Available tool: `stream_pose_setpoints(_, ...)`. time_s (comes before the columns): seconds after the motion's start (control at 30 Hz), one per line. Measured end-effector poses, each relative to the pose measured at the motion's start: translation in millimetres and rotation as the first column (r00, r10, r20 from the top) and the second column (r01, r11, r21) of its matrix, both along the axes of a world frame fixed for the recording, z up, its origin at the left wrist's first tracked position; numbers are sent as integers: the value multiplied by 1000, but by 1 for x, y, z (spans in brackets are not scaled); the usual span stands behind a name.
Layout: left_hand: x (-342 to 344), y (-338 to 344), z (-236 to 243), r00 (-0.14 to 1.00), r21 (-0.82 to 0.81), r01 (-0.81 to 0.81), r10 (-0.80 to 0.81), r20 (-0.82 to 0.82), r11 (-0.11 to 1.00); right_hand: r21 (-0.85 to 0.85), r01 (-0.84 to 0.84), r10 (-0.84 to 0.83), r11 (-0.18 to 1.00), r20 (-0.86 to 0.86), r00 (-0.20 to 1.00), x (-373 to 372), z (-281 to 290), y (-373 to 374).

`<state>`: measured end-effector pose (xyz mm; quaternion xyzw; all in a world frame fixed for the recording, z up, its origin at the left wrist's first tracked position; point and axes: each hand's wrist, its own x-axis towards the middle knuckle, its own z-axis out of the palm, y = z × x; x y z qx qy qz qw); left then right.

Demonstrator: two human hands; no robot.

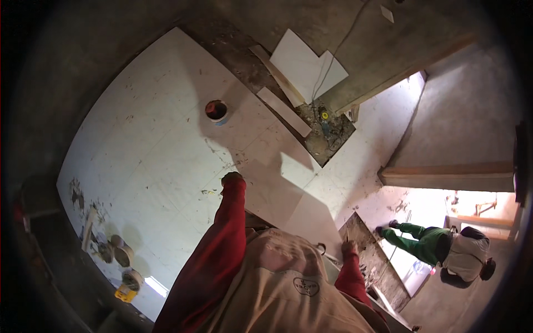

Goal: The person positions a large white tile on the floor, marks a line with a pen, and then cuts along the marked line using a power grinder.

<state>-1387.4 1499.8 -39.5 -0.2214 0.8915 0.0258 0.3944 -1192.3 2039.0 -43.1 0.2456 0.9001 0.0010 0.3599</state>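
My left hand [232, 178] reaches forward in a red sleeve over the pale tiled floor [166, 150]. It looks curled into a fist; whatever it may hold is hidden. My right hand [350, 247], also red-sleeved, is low at my right side, beside a strip of bare, untiled ground [371, 244]. Its fingers are too small and dark to read. Next to it, partly behind my beige top, is a small dark round thing [321, 248] I cannot identify. Ahead of my left hand stands a bucket [216, 112] with something reddish inside.
Cut tiles [302, 64] and narrow tile strips [284, 111] lie by a rubble-filled gap holding a corded power tool [325, 125]. Buckets [123, 254] and a yellow object [125, 293] stand at left. A person in green trousers [416, 244] bends at right, near a wooden-edged wall [449, 171].
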Motion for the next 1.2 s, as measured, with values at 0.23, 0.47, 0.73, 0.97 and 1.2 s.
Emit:
stream_pose_setpoints(0.23,-139,41,11,985,103,-12,29,-170,995,54,339,-327,939,-166,930,-158,48,43)
stream_pose_setpoints(0.47,-213,32,-12,962,83,-214,225,-155,973,25,158,-150,987,-201,968,-347,5,59)
stream_pose_setpoints(0.73,-197,33,-99,904,85,-318,329,-274,944,-21,-102,97,995,-159,982,-564,-10,37)
stream_pose_setpoints(0.97,-188,42,-216,711,240,-589,636,-299,771,87,-361,370,929,-148,917,-688,-59,-26)
stream_pose_setpoints(1.2,-242,25,-317,608,337,-599,686,-399,726,107,-440,452,892,-179,874,-769,-231,-33)
